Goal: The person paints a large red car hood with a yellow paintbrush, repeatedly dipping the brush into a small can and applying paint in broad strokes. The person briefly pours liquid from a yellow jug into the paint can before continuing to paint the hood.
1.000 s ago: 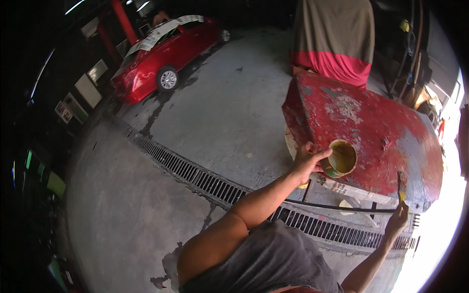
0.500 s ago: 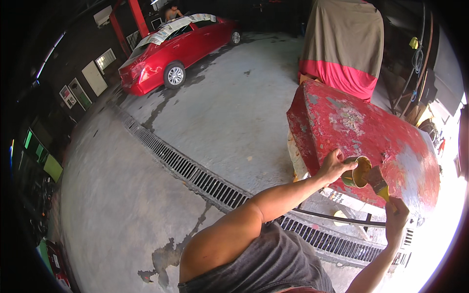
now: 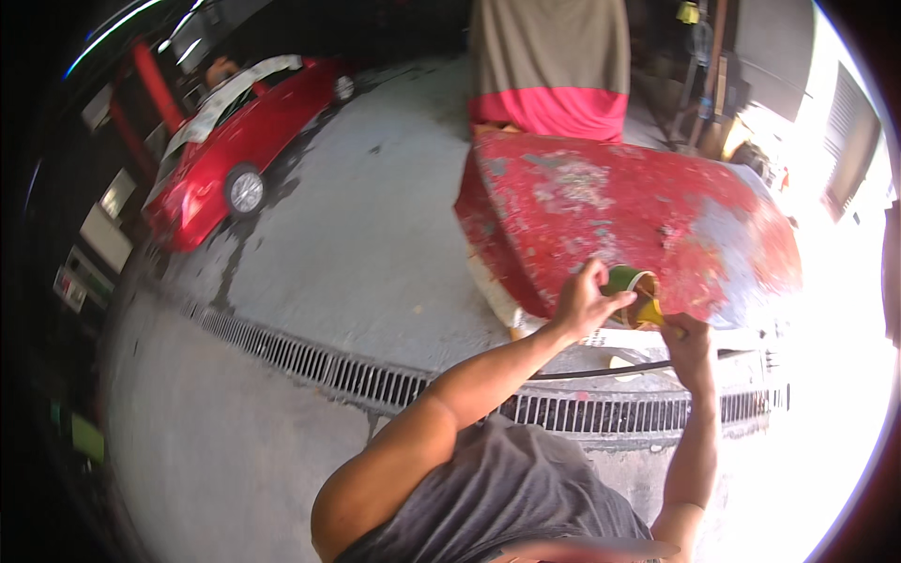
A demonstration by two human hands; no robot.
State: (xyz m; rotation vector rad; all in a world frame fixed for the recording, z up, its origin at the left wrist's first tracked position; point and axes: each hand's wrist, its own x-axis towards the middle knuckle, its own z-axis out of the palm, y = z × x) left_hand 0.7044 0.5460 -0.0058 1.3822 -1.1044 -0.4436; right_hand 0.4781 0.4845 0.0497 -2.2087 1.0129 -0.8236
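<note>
My left hand [image 3: 587,302] is closed round a small green can [image 3: 623,278], tilted so its mouth faces my right side. In my right hand [image 3: 692,351] is a paintbrush [image 3: 651,313] with a yellow handle. Its bristle end is in the can's mouth, where brownish stuff coats the inside, and the bristles themselves are hidden. Both hands are over the near edge of a large panel [image 3: 572,211], its red paint flaking and patched with grey.
A metal drain grate [image 3: 375,383] crosses the concrete floor. Behind the panel stands a tall thing under a brown and pink cover [image 3: 549,70]. A red car [image 3: 221,159] with paper on its roof is far left, a person [image 3: 221,70] beyond it.
The brush has moved from beside the can's rim into its mouth, and the can has tipped toward the right hand. The whole view has swung to the right.
</note>
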